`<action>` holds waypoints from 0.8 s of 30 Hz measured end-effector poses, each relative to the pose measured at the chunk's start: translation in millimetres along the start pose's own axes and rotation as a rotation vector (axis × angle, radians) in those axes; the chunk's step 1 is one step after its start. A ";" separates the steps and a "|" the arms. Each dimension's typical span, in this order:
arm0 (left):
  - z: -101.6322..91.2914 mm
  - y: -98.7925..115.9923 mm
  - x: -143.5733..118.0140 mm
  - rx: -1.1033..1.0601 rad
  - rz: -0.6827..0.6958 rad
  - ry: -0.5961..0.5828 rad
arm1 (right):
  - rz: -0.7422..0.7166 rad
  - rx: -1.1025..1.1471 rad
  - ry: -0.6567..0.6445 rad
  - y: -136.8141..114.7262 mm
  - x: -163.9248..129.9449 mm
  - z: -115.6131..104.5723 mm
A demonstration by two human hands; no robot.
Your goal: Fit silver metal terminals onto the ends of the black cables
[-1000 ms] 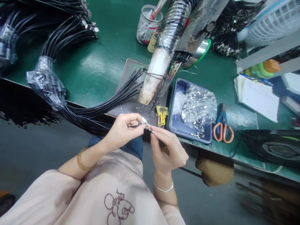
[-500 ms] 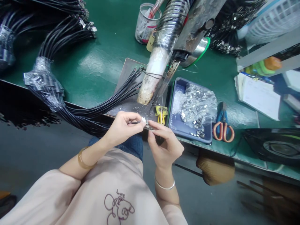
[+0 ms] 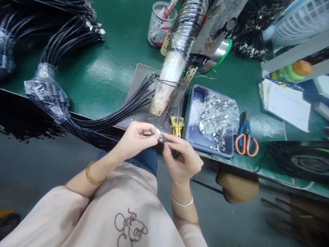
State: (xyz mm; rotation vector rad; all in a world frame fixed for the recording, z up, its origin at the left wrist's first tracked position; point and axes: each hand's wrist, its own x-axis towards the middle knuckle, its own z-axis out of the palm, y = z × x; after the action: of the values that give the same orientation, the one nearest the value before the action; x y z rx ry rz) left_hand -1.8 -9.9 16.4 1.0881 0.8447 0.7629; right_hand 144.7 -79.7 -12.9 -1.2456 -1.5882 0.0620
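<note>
My left hand (image 3: 135, 139) pinches the end of a thin black cable (image 3: 148, 135) at the front edge of the green bench. My right hand (image 3: 181, 158) meets it from the right, fingertips closed on a small metal clip (image 3: 161, 138) at the cable's tip. Both hands touch at that point, just in front of a grey metal plate (image 3: 140, 77). A bundle of black cables (image 3: 110, 115) fans across that plate from the left. A blue tray (image 3: 193, 132) with loose metal clips in a clear bag lies right of my hands.
A foil-wrapped duct (image 3: 177, 51) slopes down to the plate. A yellow clamp (image 3: 177, 124) sits by the tray, orange-handled scissors (image 3: 245, 139) right of it. A clear cup (image 3: 160, 24) stands at the back. Wrapped cable bundles (image 3: 48, 89) fill the left. Papers (image 3: 285, 103) lie far right.
Both hands have shifted slightly up toward the bench edge, still joined at the cable tip. My right hand's fingers have curled in closer around the clip.
</note>
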 end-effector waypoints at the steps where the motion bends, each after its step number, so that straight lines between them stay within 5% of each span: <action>1: 0.5 -0.3 -0.7 0.012 0.003 0.003 | 0.024 0.011 0.021 0.0 -0.7 0.2; 14: 1.5 -5.6 -4.7 0.043 0.057 0.023 | 0.300 0.283 0.100 -4.7 -2.8 -3.3; 24: 0.3 -3.7 -1.3 0.023 0.004 0.028 | 0.065 0.076 -0.028 -3.1 2.0 -3.3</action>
State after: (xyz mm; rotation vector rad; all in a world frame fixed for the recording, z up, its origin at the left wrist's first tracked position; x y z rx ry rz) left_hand -1.7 -12.2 13.3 1.1021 0.8766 0.7752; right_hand 145.3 -81.4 -8.2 -1.2418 -1.5545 0.1800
